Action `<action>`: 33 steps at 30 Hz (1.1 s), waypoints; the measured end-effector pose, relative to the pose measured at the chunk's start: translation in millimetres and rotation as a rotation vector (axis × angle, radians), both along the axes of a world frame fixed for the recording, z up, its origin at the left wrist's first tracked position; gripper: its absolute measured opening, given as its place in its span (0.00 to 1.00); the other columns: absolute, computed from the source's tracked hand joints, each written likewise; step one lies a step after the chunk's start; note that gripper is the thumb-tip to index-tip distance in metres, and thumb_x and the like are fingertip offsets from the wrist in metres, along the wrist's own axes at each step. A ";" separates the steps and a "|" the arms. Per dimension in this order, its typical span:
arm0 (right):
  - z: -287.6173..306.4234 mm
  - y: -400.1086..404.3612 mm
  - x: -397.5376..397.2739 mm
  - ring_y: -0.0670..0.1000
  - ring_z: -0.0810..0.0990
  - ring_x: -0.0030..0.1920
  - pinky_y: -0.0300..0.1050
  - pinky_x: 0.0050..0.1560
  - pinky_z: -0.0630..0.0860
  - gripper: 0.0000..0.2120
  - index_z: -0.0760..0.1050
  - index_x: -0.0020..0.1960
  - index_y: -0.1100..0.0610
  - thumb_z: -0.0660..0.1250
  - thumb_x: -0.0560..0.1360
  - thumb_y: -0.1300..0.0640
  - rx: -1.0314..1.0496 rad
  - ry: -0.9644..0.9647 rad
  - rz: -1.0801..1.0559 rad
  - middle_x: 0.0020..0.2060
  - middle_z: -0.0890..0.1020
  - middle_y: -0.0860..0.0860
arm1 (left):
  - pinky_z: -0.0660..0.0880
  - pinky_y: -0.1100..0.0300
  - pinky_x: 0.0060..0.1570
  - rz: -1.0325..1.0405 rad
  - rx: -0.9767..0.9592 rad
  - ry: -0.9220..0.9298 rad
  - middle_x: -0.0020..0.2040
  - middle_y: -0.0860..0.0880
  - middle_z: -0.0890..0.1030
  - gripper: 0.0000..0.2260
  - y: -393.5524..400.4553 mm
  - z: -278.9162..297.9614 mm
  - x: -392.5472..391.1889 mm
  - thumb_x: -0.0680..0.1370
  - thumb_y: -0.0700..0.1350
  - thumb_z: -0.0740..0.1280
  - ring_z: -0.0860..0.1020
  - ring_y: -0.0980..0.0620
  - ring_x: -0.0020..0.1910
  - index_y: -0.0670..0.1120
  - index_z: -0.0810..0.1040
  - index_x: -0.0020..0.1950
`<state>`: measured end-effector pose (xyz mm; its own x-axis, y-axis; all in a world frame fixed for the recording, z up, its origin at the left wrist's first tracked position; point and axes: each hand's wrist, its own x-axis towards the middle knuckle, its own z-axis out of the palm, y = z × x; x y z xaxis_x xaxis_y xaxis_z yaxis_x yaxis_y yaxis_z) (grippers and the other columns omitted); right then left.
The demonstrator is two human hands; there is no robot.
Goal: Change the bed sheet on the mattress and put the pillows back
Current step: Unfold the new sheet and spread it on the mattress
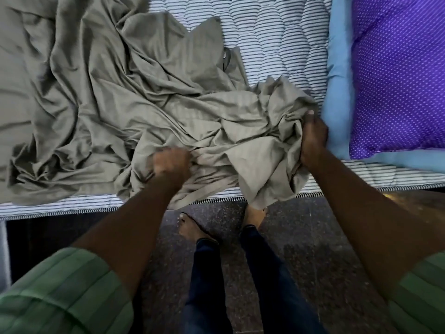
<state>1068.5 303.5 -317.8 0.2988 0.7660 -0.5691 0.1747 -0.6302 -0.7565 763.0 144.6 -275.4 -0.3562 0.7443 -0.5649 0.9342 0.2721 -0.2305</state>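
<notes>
A crumpled grey-green bed sheet lies bunched across the left and middle of the striped mattress. My left hand grips a fold of the sheet near the mattress's front edge. My right hand grips a bunched-up part of the same sheet further right, right beside the pillows. A purple dotted pillow lies on a light blue pillow at the right end of the mattress. Part of the sheet hangs over the front edge.
I stand barefoot on a dark speckled floor in front of the bed. My feet are close to the mattress's front edge. Bare striped mattress shows at the top middle.
</notes>
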 end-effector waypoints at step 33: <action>-10.1 100.1 -98.7 0.61 0.79 0.59 0.48 0.49 0.71 0.36 0.77 0.62 0.61 0.66 0.71 0.31 -0.167 -0.497 1.114 0.58 0.81 0.60 | 0.73 0.45 0.63 0.553 0.256 -0.541 0.69 0.38 0.75 0.29 154.9 -9.5 75.0 0.79 0.61 0.64 0.76 0.36 0.67 0.45 0.64 0.73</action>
<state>969.9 403.5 -327.9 -0.2594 0.6702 -0.6954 0.9248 -0.0353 -0.3789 838.0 299.5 -285.0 -0.4369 0.6701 -0.6001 0.6133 0.7099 0.3462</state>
